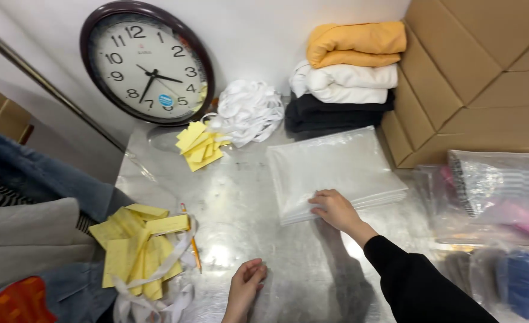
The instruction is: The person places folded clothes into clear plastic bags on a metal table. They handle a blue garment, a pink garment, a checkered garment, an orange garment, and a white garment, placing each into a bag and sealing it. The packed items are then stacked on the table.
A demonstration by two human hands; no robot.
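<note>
My right hand (334, 209), in a black sleeve, rests fingers-down on the near edge of a stack of clear plastic bags (336, 167) lying on the metal table (246, 197). My left hand (246, 282) hovers low near the table's front edge with its fingers curled loosely and nothing in it. To its left lies a pile of yellow paper tags (136, 248) with white straps (157, 296) and an orange pencil (194, 248).
A round wall clock (148, 63) leans at the back. Beside it lie more yellow tags (199, 145) and a heap of white straps (246, 110). Folded yellow, white and black garments (348, 75) are stacked by cardboard boxes (474, 72). Bagged clothes (491, 191) lie right; jackets (31, 227) left.
</note>
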